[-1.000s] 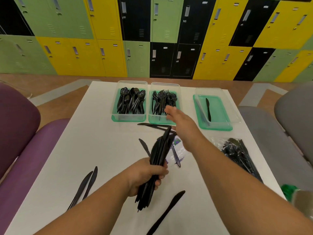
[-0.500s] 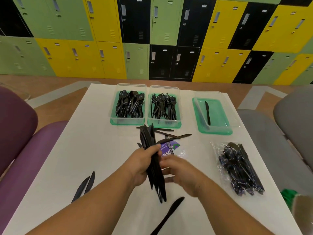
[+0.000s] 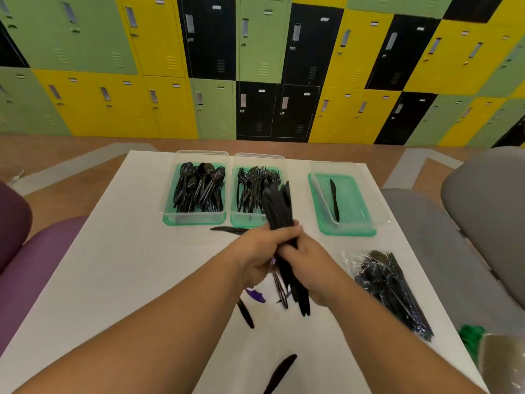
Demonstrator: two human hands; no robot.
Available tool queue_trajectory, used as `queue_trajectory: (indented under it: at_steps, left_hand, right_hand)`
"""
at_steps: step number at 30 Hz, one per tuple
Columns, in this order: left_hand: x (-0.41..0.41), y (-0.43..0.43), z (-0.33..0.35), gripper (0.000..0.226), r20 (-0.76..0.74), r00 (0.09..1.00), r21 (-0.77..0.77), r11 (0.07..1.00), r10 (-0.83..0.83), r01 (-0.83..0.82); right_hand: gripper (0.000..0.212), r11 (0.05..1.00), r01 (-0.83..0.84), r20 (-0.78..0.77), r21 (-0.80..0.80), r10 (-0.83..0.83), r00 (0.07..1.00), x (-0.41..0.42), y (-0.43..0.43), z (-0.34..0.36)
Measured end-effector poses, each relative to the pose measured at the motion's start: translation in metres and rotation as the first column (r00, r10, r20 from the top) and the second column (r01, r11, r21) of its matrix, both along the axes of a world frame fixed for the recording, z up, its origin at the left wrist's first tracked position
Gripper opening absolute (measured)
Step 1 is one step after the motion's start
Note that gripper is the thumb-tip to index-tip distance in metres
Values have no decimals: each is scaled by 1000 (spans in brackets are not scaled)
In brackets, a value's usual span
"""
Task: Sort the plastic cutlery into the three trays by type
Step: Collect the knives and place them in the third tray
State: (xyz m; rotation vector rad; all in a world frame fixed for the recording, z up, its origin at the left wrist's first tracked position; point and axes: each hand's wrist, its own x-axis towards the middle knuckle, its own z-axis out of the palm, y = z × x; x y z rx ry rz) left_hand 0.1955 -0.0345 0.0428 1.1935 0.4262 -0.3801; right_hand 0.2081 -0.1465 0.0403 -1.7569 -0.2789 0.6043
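White table [image 3: 113,265], mid-frame: my left hand [image 3: 258,248] and right hand [image 3: 309,265] both grip a bundle of black plastic knives [image 3: 279,206], long axis pointing up-frame; knife tray [image 3: 346,231] lies upper right, nearer my right hand.

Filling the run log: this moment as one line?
left hand, right hand: gripping cutlery bundle | right tray: one knife

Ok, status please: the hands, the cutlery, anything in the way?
Left hand and right hand both grip one bundle of black cutlery, above table. Right tray holds one knife. Path to it looks free.
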Motion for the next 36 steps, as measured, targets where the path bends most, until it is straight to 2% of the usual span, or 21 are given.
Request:
queue_trajectory:
  at_steps: [3,5,8,10,15,20,24,28,31,34,36]
  left_hand:
    - [17,2,11,35,83,996,-2,999,40,-40]
    - [19,11,10,39,104,993,95,994,48,-58]
    - [8,27,-3,27,49,990,171,976,129,-136]
    - [-1,37,-16,20,4,980,177,964,200,-198]
    - [-17,60,-45,14,-38,945,268,914,326,-305]
    - [-18,75,-59,14,-61,920,339,875,386,-345]
    - [-17,77,-65,13,-86,917,366,868,391,-336]
    - [-19,74,-69,15,-104,921,389,868,375,-310]
    - [-21,72,-70,15,-109,923,398,867,368,-299]
    - [-22,71,-69,16,-111,923,407,864,369,-296]
    - [-24,70,-69,16,-118,922,415,862,368,-291]
  right_hand:
    - [9,998,50,62,-31,-48,997,41,-7,20]
    - [11,981,172,143,-87,-158,977,80,-16,26]
    - [12,917,378,211,-129,-347,914,145,-35,23]
    - [24,866,452,252,-213,-398,882,184,-47,11]
    - [37,738,411,328,-535,-267,906,233,-49,-34]
    - [38,660,282,192,-696,-207,959,237,-35,-68]
    - [46,628,265,168,-731,-211,963,244,-36,-78]
    - [53,556,313,247,-770,-193,950,251,-42,-83]
    - [45,489,391,331,-780,-208,920,252,-50,-86]
    - [31,474,436,368,-765,-232,900,255,-60,-90]
    - [32,399,452,406,-797,-200,892,255,-65,-88]
